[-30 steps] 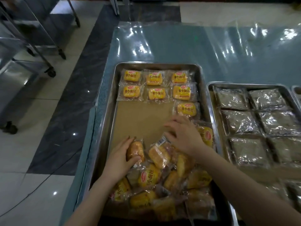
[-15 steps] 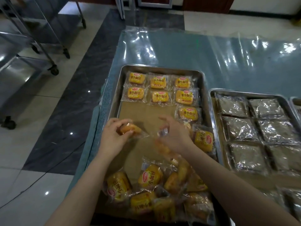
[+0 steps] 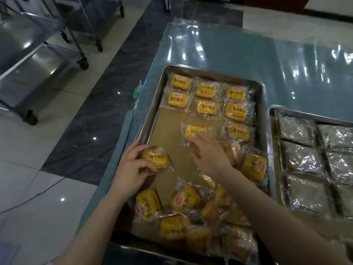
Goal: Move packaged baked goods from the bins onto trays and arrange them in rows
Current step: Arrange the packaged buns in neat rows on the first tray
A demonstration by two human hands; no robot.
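Note:
A steel tray (image 3: 152, 119) lined with brown paper holds yellow bread packets. Two rows of three lie at its far end, with a seventh packet (image 3: 239, 131) below them on the right. My left hand (image 3: 131, 167) grips one packet (image 3: 155, 158) near the tray's left rim. My right hand (image 3: 212, 155) has straight fingers touching the near edge of a packet (image 3: 194, 131) that lies flat in the middle of the third row. A loose pile of packets (image 3: 193, 211) fills the near end, and another packet (image 3: 254, 166) lies by the right rim.
A second steel tray (image 3: 273, 111) on the right holds rows of clear-wrapped dark goods. The table is covered in shiny blue-green plastic (image 3: 229, 54). Metal wheeled racks (image 3: 38, 60) stand on the tiled floor to the left, and a cable (image 3: 57, 182) runs across the floor.
Both hands lifted packets out of the near pile. My right hand carried one to the middle of the third row and laid it flat; my left hand moved its packet toward the left rim.

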